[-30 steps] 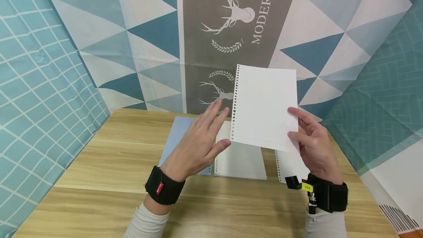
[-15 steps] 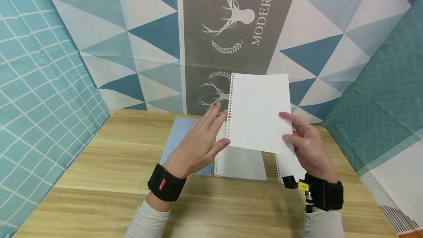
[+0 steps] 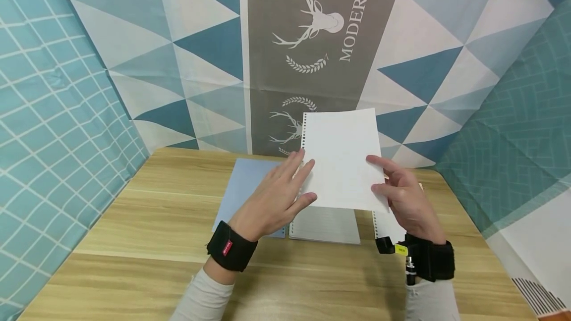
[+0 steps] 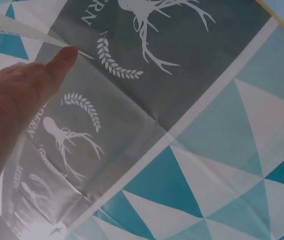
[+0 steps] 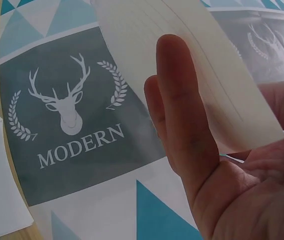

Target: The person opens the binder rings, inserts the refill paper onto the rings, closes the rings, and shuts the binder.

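A white loose-leaf sheet [image 3: 343, 157], punched with a row of holes down its left edge, is held up over the table. My right hand [image 3: 408, 199] pinches it by the lower right edge, with fingers behind the paper showing in the right wrist view. Ruled lines appear on the sheet's other side [image 5: 127, 45] there. My left hand [image 3: 274, 199] has its fingers extended at the sheet's left edge, overlapping part of the holes. In the left wrist view a fingertip lies right at the paper's edge [image 4: 22, 30].
On the wooden table [image 3: 134, 241] lie a blue punched cover [image 3: 243, 182], a lined paper stack [image 3: 325, 224] in the middle and another punched white sheet [image 3: 387, 224] under the right hand. Patterned cloth [image 3: 308, 73] hangs behind and at both sides.
The right hand has brought the sheet left and down, to the left hand's fingers. The left hand has shifted slightly right, and its fingers now overlap the sheet's punched edge.
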